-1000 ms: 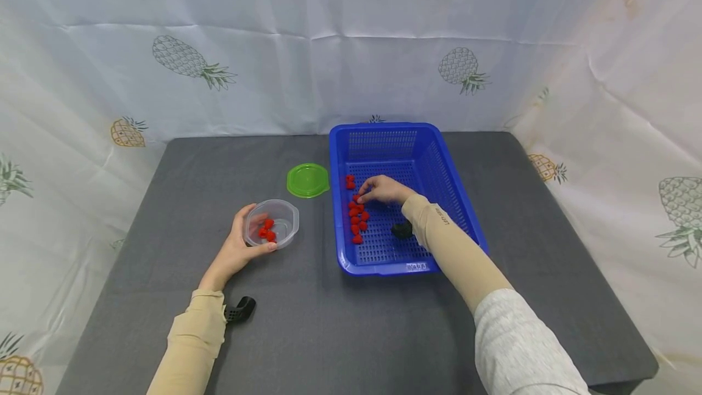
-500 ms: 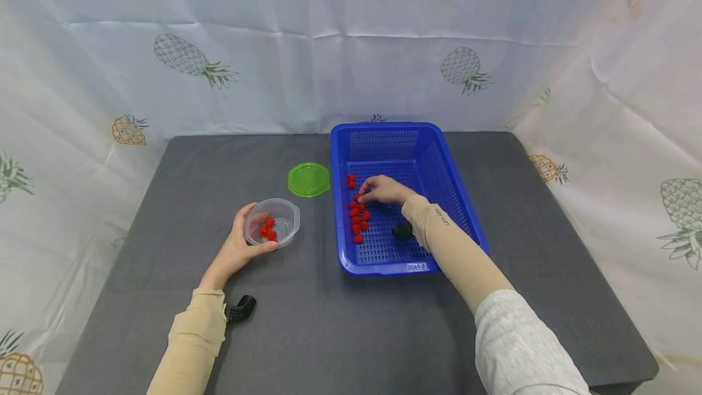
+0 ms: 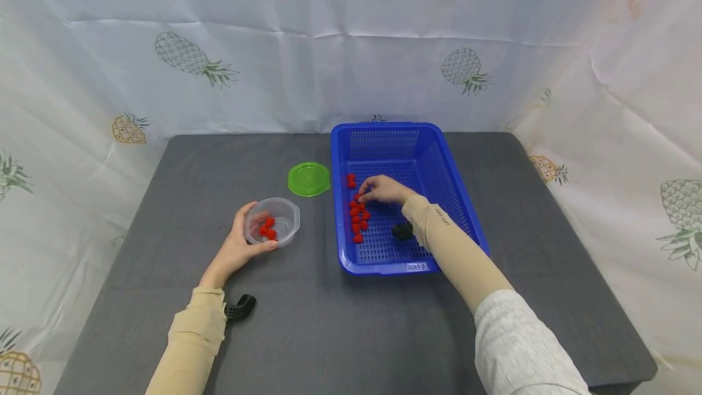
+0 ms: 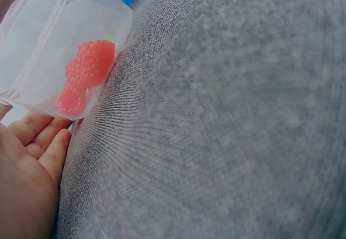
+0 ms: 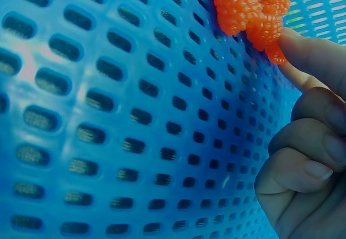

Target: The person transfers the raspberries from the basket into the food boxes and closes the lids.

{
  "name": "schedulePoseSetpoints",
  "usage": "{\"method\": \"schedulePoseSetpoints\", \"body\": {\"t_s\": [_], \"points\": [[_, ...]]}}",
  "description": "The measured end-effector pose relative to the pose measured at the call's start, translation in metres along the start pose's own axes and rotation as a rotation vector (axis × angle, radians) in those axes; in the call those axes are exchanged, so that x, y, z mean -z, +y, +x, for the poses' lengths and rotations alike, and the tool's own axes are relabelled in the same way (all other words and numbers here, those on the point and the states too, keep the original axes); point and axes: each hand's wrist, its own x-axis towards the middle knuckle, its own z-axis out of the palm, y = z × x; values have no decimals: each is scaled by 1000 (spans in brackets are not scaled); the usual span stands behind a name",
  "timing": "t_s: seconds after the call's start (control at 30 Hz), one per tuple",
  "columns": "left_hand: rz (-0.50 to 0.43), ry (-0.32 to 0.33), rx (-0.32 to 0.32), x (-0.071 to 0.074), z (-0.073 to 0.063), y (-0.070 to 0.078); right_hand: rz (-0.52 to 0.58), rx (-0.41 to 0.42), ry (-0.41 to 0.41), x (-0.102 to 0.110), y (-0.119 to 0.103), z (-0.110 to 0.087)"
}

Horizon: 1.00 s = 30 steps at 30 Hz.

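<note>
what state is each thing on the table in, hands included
Clear plastic tub: uncovered, some raspberries inside
Green lid: off the tub, lying on the table
Blue perforated basket: open-topped, more raspberries inside
Left hand: gripping the tub
Right hand: pinching a raspberry in the basket

Extends a tan-sleeved left forearm forward, curving the bare left hand with thumb apart from fingers. Slants a tan-and-grey-sleeved right arm inward, pinching between thumb and forefinger of the bare right hand and curling the remaining fingers toward the palm.
</note>
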Motion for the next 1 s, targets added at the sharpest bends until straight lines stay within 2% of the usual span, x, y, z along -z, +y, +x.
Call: {"method": "schedulePoseSetpoints", "body": {"t_s": [0.77, 1.0], "points": [[-2, 1, -11, -2, -3, -1, 82, 6, 72, 13, -4, -8], [6, 5, -20, -1, -3, 0, 169, 23, 114, 20, -13, -19]]}}
